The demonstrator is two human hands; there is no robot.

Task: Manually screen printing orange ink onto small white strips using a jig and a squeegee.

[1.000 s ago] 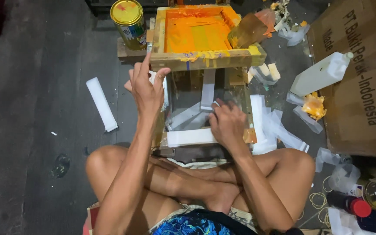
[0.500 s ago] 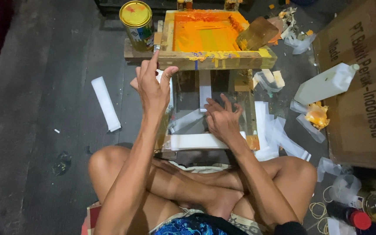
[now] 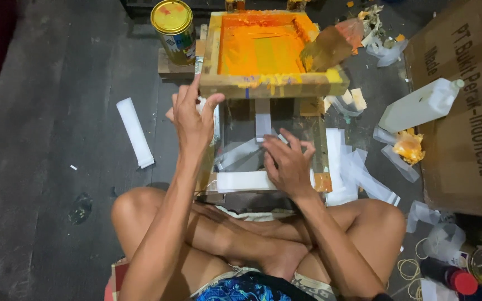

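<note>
While our right hand (image 3: 287, 161) stays pressed flat, fingers spread, on the clear sheet and white strip (image 3: 245, 181) lying on the printing bed (image 3: 319, 167), our left hand (image 3: 192, 117) has drifted a little lower and closer to the wooden screen frame (image 3: 269, 85) than it was a second ago. It hangs loose now, fingers half curled and gripping nothing, its fingertips just short of the frame's near left corner. The frame itself is tilted up at the far end of the bed, its orange-stained mesh (image 3: 258, 47) facing us, and it looks no different from the earlier views (apart from the shift of our own head, which slides everything in the picture a little). We judge from this that the piece under the right palm is being seated and smoothed, and that the left hand is free, neither holding the frame up nor pulling it down. A yellow tin (image 3: 174, 30) stands just left of the frame. Loose white strips (image 3: 135, 132) lie on the dark floor to either side, and a white plastic bottle (image 3: 419, 105) rests on its side near the cardboard box (image 3: 464, 111) to the right. Our crossed legs sit against the bed's near edge.
</note>
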